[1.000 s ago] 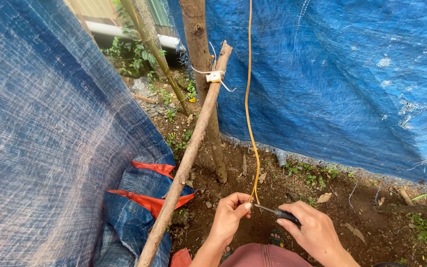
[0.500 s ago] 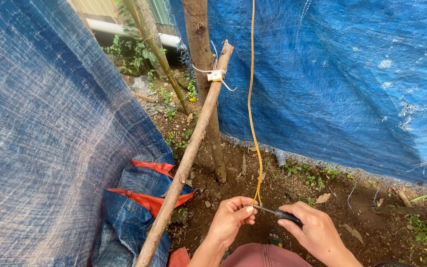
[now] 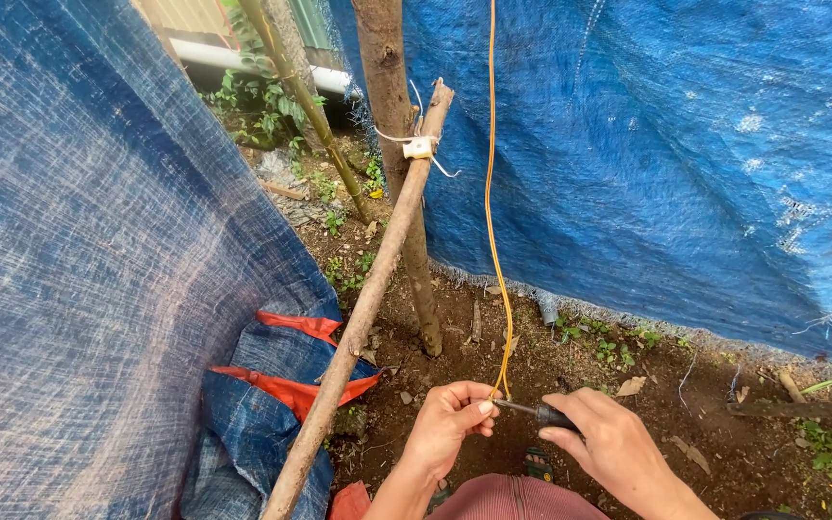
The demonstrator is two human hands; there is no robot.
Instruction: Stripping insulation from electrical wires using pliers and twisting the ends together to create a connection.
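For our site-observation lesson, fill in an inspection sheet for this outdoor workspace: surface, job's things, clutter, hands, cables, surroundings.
Surface: bare brown soil ground with small weeds.
Job's things: thin yellow cord hanging down to the hands; dark-handled metal tool.
Clutter: orange-red plastic sheet; dry leaves.
Hands: left hand pinches the cord's lower end; right hand grips the tool, tip at the cord.
Cables: white string tie binding the leaning wooden pole to the upright tree trunk.
Surroundings: blue woven tarpaulin walls; white pipe.
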